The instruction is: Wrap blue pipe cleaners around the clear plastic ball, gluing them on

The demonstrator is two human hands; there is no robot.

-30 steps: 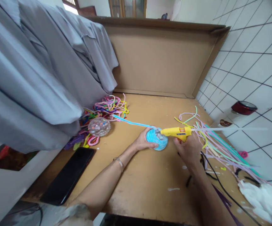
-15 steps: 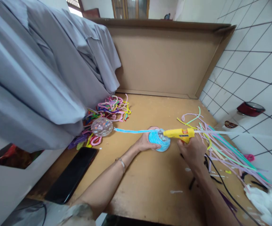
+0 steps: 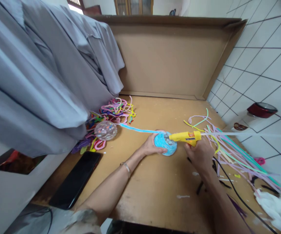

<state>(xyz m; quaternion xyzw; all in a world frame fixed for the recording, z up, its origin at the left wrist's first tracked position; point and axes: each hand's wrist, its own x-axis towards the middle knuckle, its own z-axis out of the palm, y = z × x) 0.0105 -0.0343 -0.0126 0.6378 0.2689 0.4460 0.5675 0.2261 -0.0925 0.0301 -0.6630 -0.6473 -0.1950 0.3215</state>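
Note:
My left hand (image 3: 152, 145) is wrapped round a clear ball wound with blue pipe cleaner (image 3: 163, 146), the thumb lying along its near side. From the ball a loose blue pipe cleaner end (image 3: 138, 130) stretches out to the left. My right hand (image 3: 200, 151) grips a yellow hot glue gun (image 3: 185, 137), its nozzle at the bare upper part of the ball; whether the tip touches is too small to tell. A long translucent glue stick (image 3: 224, 134) sticks out of the gun's back end.
A clear ball with coloured bits (image 3: 105, 130) sits beside a heap of pipe cleaners (image 3: 117, 109). A black phone (image 3: 76, 180) lies at left. Long pipe cleaners (image 3: 238, 152), a black cord (image 3: 235, 190) and a red-lidded jar (image 3: 262, 110) are at right. A cardboard panel (image 3: 169, 61) stands behind.
The loose blue pipe cleaner end has swung slightly upward, away from me. Both hands keep their holds, with the glue gun still at the ball. The view has shifted a little.

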